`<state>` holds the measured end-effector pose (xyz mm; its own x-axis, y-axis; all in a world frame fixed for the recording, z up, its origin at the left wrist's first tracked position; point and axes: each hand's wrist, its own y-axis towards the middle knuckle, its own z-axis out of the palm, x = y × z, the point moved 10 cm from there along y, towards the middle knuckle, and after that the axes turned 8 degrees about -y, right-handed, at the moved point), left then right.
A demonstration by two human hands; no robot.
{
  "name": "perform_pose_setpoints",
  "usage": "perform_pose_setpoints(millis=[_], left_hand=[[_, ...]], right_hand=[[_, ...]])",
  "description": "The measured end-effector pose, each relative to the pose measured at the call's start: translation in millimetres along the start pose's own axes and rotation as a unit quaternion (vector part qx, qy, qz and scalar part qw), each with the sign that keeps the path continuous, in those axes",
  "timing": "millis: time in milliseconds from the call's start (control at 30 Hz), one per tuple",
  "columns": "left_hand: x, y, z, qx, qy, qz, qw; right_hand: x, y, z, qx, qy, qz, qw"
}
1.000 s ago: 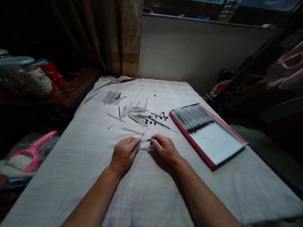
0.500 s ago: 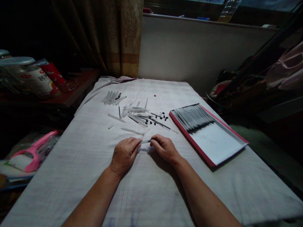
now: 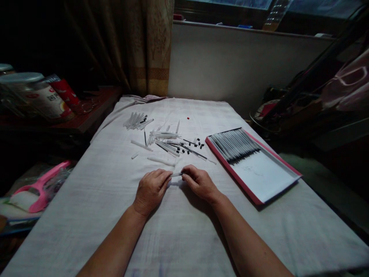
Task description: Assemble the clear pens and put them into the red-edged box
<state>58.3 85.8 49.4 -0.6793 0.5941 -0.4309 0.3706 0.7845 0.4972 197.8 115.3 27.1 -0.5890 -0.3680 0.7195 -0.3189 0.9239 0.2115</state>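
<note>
My left hand [image 3: 152, 190] is closed around one end of a slim translucent pen [image 3: 176, 174], just above the cloth. The fingertips of my right hand [image 3: 200, 183] pinch the pen's dark other end, so its middle shows between both hands. Beyond them lie loose pen barrels [image 3: 165, 134], dark thin refills [image 3: 197, 154] and several small black plugs [image 3: 183, 151]. A single barrel [image 3: 160, 161] rests just in front of my hands, and a short clear cap [image 3: 135, 155] is to its left.
On the right, a shallow red-edged box [image 3: 230, 169] holds a row of pens [image 3: 235, 144]. A pile of clear caps [image 3: 135, 120] and a tiny red piece [image 3: 188, 118] lie farther back. Jars [image 3: 47, 100] stand on a side table at left, above a pink-handled object [image 3: 43, 188].
My right fingers have shifted slightly at the pen's dark end, and more of that end shows. The view has tilted slightly; the loose parts and box stay where they were.
</note>
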Motion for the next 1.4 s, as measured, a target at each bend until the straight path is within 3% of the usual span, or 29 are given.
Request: perform_pose_setpoints(millis=[267, 533, 667, 833, 900, 967, 1100, 1167, 1267, 1333, 1400], left_hand=[[2, 1, -9.4, -0.046, -0.018, 0.008, 0.999], [-6, 3, -14.8, -0.056, -0.003, 0.029, 0.998], [-1, 2, -35.7, -0.146, 0.018, -0.015, 0.989], [28, -5, -39.0, -0.194, -0.105, -0.104, 0.97], [47, -11, -37.4, -0.221, -0.164, -0.164, 0.947], [66, -18, -32.0, -0.251, -0.254, -0.234, 0.904], [86, -28, -4.4, -0.256, -0.473, -0.355, 0.764], [82, -25, 6.0, -0.228, -0.547, -0.374, 0.714], [79, -25, 5.6, -0.242, -0.608, -0.378, 0.656], [83, -28, 0.8, -0.27, -0.612, -0.383, 0.637], [88, -30, -4.8, -0.29, -0.599, -0.38, 0.642]], right_hand=[[-1, 1, 7, -0.01, 0.021, 0.014, 1.0], [-1, 3, 7, -0.006, 0.025, 0.025, 0.999], [-20, 4, -5, -0.098, 0.129, 0.101, 0.982], [-19, 4, -2, -0.134, 0.183, 0.119, 0.967], [-17, 4, -6, -0.167, 0.179, 0.121, 0.962], [-20, 3, -10, -0.202, 0.2, 0.136, 0.949], [-23, 7, -1, -0.203, 0.263, 0.167, 0.928], [-18, 10, 10, -0.17, 0.259, 0.163, 0.937], [-4, 16, 29, -0.08, 0.197, 0.132, 0.968], [3, 23, 39, -0.006, 0.128, 0.101, 0.987], [4, 37, 35, 0.029, 0.041, 0.078, 0.996]])
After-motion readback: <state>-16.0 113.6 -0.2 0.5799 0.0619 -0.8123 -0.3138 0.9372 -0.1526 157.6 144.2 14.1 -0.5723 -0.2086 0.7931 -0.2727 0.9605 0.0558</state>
